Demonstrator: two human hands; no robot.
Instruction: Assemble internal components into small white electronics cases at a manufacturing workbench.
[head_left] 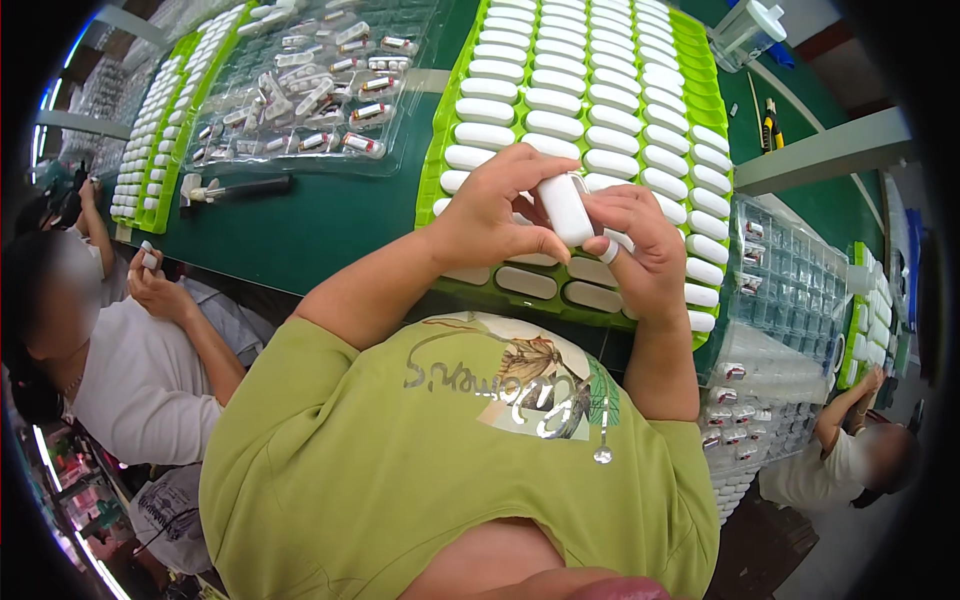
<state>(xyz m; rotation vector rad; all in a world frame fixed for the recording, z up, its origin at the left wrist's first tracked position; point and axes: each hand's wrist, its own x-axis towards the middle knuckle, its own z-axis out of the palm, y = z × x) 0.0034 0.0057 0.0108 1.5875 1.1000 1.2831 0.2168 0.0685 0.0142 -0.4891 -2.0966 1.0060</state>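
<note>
A white rounded plastic case (566,208) is held between my two hands, above the near part of a bright green tray (703,78). My left hand (500,208) grips the case from its left side, thumb and fingers curved round it. On the other side, my right hand (642,240), with a ring on one finger, pinches the case's right edge. White oval pieces (555,101) like it fill the tray in rows. Several slots along the near edge and at the far right hold none.
Left of the green tray, a clear plastic tray (405,130) holds loose small parts with red and metal bits. A hammer (240,189) lies near it. A yellow-black cutter (771,128) and clear jug (747,32) are far right. People sit working at both sides.
</note>
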